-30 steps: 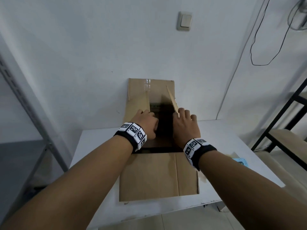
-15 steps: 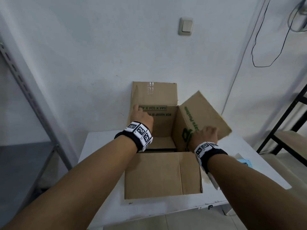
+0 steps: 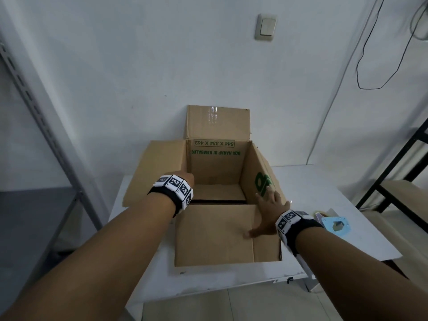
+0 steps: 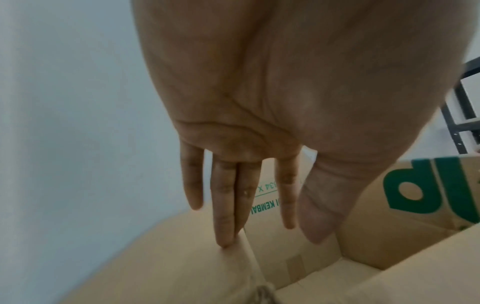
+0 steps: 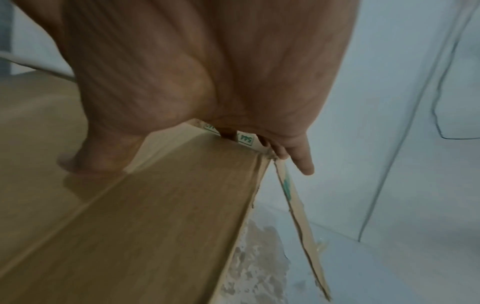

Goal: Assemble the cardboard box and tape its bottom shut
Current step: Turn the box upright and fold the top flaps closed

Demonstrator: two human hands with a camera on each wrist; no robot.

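The box (image 3: 220, 181) stands open on the white table (image 3: 347, 205) against the wall, its four flaps spread outward. Our left hand (image 4: 233, 144) has straight fingers (image 4: 224, 216) pressing the left flap (image 3: 157, 170) down. Our right hand (image 3: 271, 212) lies flat and spread at the right near corner, thumb on the near flap (image 3: 220, 235). A tape dispenser (image 3: 333, 222) sits just right.

The cardboard box (image 3: 217, 163) carries green print, upside down, on its far inner wall: a framed "544 X 334 X 462", and under it "BOX HARAP DI KEMBALIK", cut off. Large green letters on its right flap cannot be read.
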